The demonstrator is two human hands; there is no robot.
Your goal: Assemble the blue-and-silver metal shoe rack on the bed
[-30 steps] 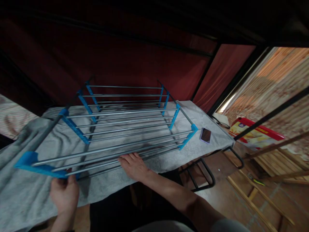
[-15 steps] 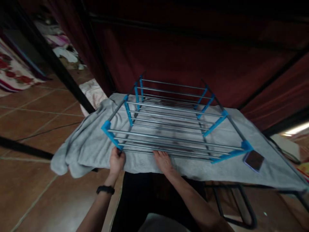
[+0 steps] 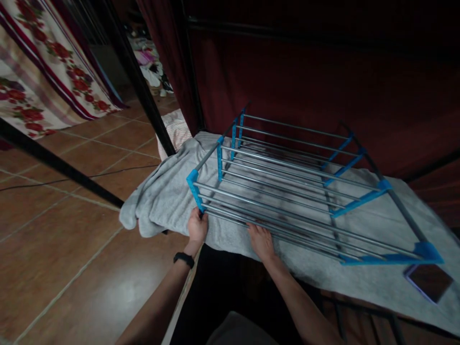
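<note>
A metal rack [image 3: 287, 177] with silver rods and blue plastic end pieces lies on a grey cloth [image 3: 161, 201] that covers a table. My left hand [image 3: 197, 226] is closed on the rack's near left corner, at the blue end piece. A black band sits on that wrist. My right hand [image 3: 261, 240] lies flat on the cloth with its fingers stretched against the nearest rods.
A phone [image 3: 429, 281] lies on the cloth at the right, beside the rack's near right corner. A dark red curtain [image 3: 305, 72] hangs behind the table. Tiled floor [image 3: 64, 225], black metal poles [image 3: 140, 81] and a flowered fabric [image 3: 39, 72] are at the left.
The view has swung to the left, so the rack and phone sit further right in the picture. Both hands stay at the rack's near edge, my left one on the corner.
</note>
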